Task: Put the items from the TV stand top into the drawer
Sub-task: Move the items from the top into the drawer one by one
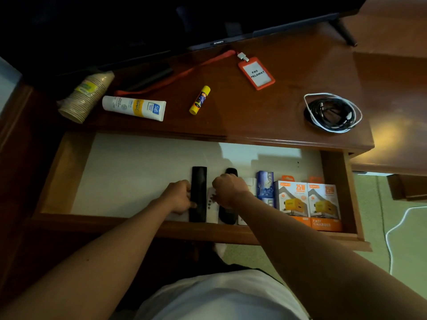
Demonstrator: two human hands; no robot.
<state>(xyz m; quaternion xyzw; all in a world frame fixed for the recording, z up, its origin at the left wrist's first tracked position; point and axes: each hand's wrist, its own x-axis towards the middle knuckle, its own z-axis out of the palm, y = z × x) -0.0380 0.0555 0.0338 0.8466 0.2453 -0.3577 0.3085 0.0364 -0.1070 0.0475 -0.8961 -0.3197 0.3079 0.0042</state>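
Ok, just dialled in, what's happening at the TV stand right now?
A person is lining up remotes in the open drawer: the left hand rests against a long black remote, the right hand over the remotes beside it. Two charger boxes sit at the drawer's right. Still on top: paper cups, a cream tube, a glue stick, a badge holder and coiled cables.

Television (dark), white floor cable.

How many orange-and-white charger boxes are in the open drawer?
2: orange-and-white charger boxes side by side at the drawer's right end, one left of the other. More could hide beneath.
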